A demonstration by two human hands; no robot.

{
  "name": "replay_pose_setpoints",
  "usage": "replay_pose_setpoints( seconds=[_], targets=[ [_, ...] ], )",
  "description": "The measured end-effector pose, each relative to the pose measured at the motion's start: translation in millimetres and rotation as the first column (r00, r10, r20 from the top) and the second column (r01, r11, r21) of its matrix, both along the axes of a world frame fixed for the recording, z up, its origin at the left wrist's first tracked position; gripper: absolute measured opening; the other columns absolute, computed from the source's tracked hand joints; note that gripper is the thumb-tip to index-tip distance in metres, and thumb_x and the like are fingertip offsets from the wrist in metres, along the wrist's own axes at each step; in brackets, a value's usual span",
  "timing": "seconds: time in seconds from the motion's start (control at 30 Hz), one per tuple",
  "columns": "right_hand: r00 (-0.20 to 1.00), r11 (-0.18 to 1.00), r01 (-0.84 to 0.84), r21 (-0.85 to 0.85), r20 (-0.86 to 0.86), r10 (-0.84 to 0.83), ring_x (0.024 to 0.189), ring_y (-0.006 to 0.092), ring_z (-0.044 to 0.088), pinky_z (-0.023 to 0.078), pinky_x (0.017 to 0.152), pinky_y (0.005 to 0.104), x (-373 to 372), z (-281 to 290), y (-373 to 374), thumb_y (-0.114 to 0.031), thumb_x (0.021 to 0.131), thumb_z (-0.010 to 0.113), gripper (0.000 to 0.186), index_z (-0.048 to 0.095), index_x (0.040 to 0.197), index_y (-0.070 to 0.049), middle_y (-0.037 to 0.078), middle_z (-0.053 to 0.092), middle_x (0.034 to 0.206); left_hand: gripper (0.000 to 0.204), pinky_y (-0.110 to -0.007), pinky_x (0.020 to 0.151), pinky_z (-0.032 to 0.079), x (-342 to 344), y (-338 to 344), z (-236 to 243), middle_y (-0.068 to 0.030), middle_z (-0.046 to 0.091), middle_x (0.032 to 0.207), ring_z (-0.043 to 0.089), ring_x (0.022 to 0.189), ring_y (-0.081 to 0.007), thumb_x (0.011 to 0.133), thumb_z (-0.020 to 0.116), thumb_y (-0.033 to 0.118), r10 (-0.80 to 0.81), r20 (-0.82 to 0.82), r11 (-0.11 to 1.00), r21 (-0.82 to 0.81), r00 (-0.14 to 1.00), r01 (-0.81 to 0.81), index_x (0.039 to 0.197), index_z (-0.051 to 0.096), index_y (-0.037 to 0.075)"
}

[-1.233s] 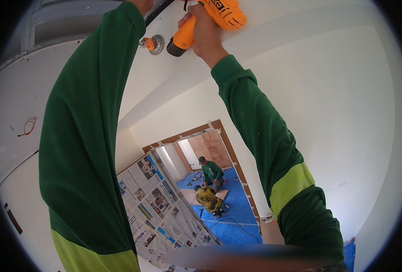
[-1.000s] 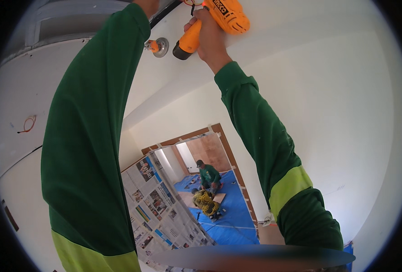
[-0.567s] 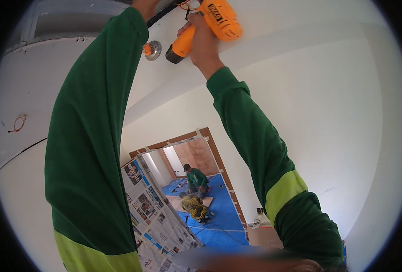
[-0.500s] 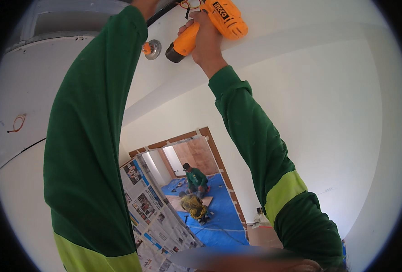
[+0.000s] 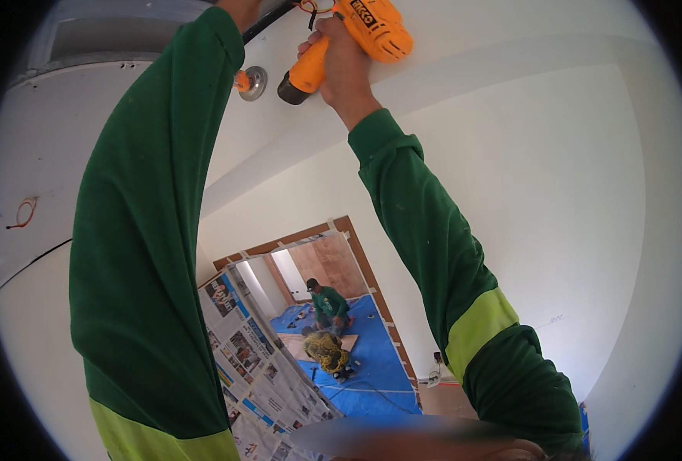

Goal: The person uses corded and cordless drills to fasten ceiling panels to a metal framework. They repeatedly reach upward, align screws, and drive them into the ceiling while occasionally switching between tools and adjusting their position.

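Observation:
Both arms are raised toward the ceiling in green sleeves with lime bands. My right hand (image 5: 341,65) is closed around the handle of an orange power drill (image 5: 378,29), whose black base points down-left. My left hand (image 5: 239,11) reaches to the top edge beside a dark strip (image 5: 268,21); its fingers are out of view. Thin coloured wires (image 5: 307,8) loop between the strip and the drill. Just left of the drill's base, a round metal fitting (image 5: 254,83) with an orange part sits on the ceiling. The drill's tip is cut off at the top edge.
A doorway (image 5: 348,238) framed in brown and tape shows two people (image 5: 327,303) low on a blue floor sheet (image 5: 375,380) around boards and tools. A newspaper-covered panel (image 5: 241,334) stands at its left. A loose wire loop (image 5: 26,211) hangs from the left ceiling panel.
Over the last second the whole view has shifted: the doorway sits slightly farther left and lower. My right hand and the drill appear a little lower and more leftward, still gripped.

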State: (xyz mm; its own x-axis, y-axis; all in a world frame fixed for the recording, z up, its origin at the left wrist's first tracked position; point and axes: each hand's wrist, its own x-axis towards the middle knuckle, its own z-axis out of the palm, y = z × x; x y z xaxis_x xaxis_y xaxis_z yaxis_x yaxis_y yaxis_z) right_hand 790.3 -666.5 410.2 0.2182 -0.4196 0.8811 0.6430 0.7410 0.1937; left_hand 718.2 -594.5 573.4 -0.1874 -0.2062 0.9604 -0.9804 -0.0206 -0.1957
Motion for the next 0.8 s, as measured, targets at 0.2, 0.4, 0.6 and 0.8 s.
replay_pose_setpoints(
  seconds=[0.2, 0.4, 0.6, 0.8],
  targets=[
    [1.000, 1.000, 0.019, 0.018, -0.005, -0.019, 0.069, 0.0218, 0.066, 0.057, 0.068, 0.0407, 1.5, 1.0, 2.5, -0.011, 0.093, 0.065, 0.010, 0.060, 0.100, -0.007, 0.006, 0.061, 0.078, 0.056, -0.036, 0.082, 0.064, -1.9, 0.7, -3.5, -0.0141, 0.078, 0.111, 0.079, 0.097, -0.0248, 0.100, 0.082, 0.041, -0.050, -0.052, 0.996, 0.074, 0.997, 0.053, 0.126, 0.063, -0.005],
    [0.998, 0.998, 0.059, 0.020, -0.014, -0.059, 0.068, 0.0215, 0.066, 0.057, 0.069, 0.0395, 0.7, 0.1, 2.0, -0.011, 0.093, 0.064, 0.010, 0.060, 0.101, -0.006, 0.006, 0.061, 0.077, 0.048, -0.036, 0.082, 0.065, -5.1, -0.9, -5.4, -0.0151, 0.079, 0.109, 0.079, 0.097, -0.0247, 0.101, 0.080, 0.039, -0.068, -0.084, 0.995, 0.069, 0.994, 0.074, 0.121, 0.064, -0.002],
    [0.994, 0.994, 0.110, 0.026, -0.005, -0.110, 0.069, 0.0212, 0.067, 0.057, 0.069, 0.0389, 2.7, 0.1, 1.9, -0.011, 0.093, 0.065, 0.010, 0.060, 0.100, -0.006, 0.006, 0.063, 0.078, 0.051, -0.035, 0.082, 0.063, -8.7, -1.7, -12.5, -0.0151, 0.079, 0.112, 0.079, 0.100, -0.0244, 0.100, 0.081, 0.041, -0.027, -0.073, 0.999, 0.016, 0.997, 0.028, 0.123, 0.063, -0.001],
    [0.996, 0.996, 0.092, 0.006, 0.008, -0.092, 0.072, 0.0213, 0.067, 0.059, 0.073, 0.0401, -1.5, -10.2, 1.1, -0.013, 0.095, 0.068, 0.012, 0.062, 0.103, -0.006, 0.005, 0.062, 0.081, 0.064, -0.037, 0.087, 0.062, -12.6, 1.3, -11.9, -0.0161, 0.077, 0.117, 0.079, 0.101, -0.0249, 0.100, 0.082, 0.041, 0.002, -0.085, 0.998, 0.059, 0.996, 0.003, 0.137, 0.055, -0.004]
  ],
)
